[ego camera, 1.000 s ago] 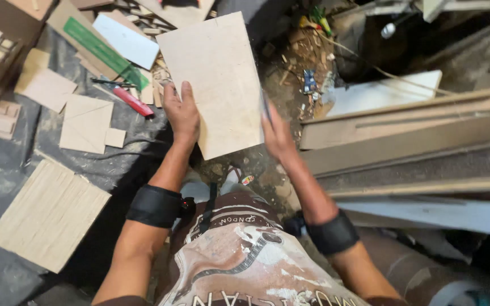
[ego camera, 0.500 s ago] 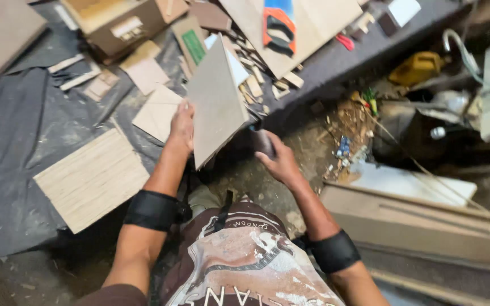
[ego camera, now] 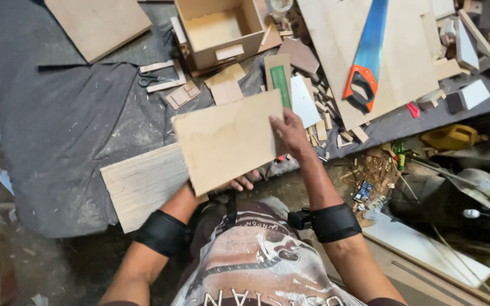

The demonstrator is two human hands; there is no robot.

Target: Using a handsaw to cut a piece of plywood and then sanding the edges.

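I hold a flat tan rectangular board (ego camera: pixel 225 139) in both hands, above my lap and level with the front of a low work surface. My left hand (ego camera: pixel 239 182) is under its near edge, only the fingertips showing. My right hand (ego camera: pixel 290 133) grips the board's right edge with the fingers spread over its face. Both forearms wear black wrist bands.
A dark sheet (ego camera: pixel 63 124) covers the work surface. On it lie a pale grained plank (ego camera: pixel 143 184), an open wooden box (ego camera: pixel 219 31), scissors (ego camera: pixel 154 78), small wood offcuts and a big panel (ego camera: pixel 387 56) bearing a blue saw with an orange handle (ego camera: pixel 367 59). Clutter and planks fill the floor at the right.
The view has swung left over the work surface. The board I hold has turned from upright to lying wide, and my left hand has moved from its left edge to beneath it.
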